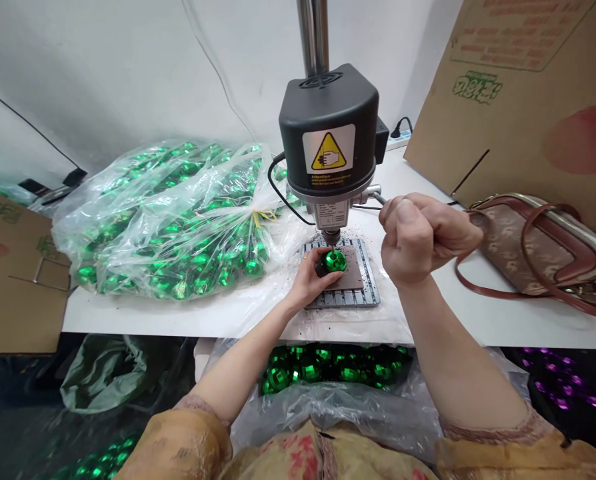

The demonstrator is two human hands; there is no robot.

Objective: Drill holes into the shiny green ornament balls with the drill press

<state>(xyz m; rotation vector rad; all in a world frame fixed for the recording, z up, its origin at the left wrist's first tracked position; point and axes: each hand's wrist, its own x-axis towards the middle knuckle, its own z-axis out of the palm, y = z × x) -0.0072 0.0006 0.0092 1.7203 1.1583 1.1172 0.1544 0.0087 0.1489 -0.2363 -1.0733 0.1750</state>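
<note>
Fingers of the left hand (309,279) hug the green ball (336,261), twelve o'clock, under the drill (329,133); right hand (414,235) grips the lever (379,198), one o'clock. Likely light, slick, brittle: hold the sides.

I'm in a small workshop; a bench drill press (329,133) stands on my white table (178,317); bagged green mirrored balls (178,227) lie beside it.

Brown patterned handbag (523,243) rests on right side of white table, red-brown strap trailing beside it. Cardboard box (523,100) with green print and red circle stands behind. Green fabric bundle (105,373) lies below table at left; black plug (402,128) sits behind table setup.
</note>
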